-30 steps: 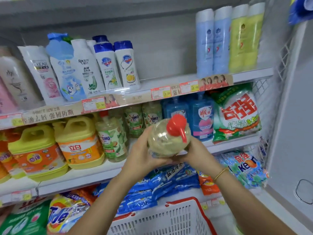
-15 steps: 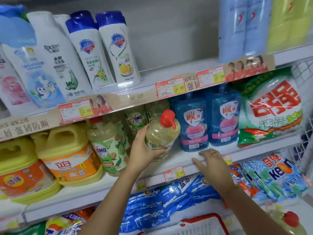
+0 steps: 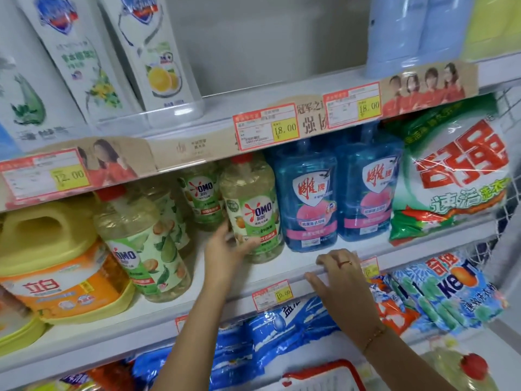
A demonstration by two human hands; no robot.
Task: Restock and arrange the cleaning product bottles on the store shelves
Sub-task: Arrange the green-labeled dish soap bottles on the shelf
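one second back the omo bottle (image 3: 253, 210) was held in both hands out in front of the shelves. half a second back the left hand (image 3: 225, 249) alone was carrying it in, tilted. now it stands upright at centre frame on the middle shelf (image 3: 296, 262), just beside the two blue bottles (image 3: 308, 198) on its right and in front of another omo bottle (image 3: 201, 196). the left hand still grasps it low on its left side, thumb and fingers curled round the label. the right hand (image 3: 338, 275) lies released, fingers spread flat on the shelf's front lip, holding nothing.

judging from this, the placing is nearly done; what seems left is to let go and perhaps square the label to the front.

the placed bottle is clear, with pale yellow liquid up to its shoulder and a red cap partly hidden by the price strip. the blue bottles look full of blue liquid. at bottom centre only the rim of a white basket (image 3: 324, 372) shows, its contents out of view. a red-capped bottle (image 3: 473, 371) of pale liquid sits in the lower right corner; whether it lies in the basket i cannot tell.
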